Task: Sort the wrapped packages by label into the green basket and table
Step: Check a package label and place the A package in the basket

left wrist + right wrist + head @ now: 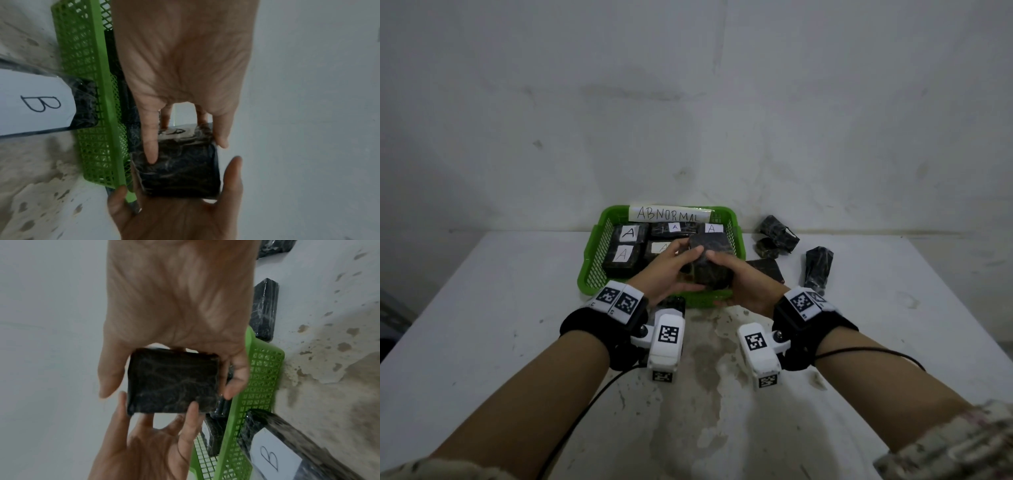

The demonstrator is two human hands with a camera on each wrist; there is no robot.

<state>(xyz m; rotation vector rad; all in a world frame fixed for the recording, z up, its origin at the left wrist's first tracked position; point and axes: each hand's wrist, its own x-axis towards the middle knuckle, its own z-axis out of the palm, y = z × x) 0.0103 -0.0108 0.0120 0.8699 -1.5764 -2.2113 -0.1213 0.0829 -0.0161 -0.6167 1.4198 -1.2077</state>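
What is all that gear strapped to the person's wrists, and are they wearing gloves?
No gloves: the left hand and right hand are bare. Each wrist wears a black strap carrying white blocks printed with black-and-white square codes. A small white camera unit juts from each strap. Thin black cables run back along the forearms. Patterned sleeves show near the elbows.
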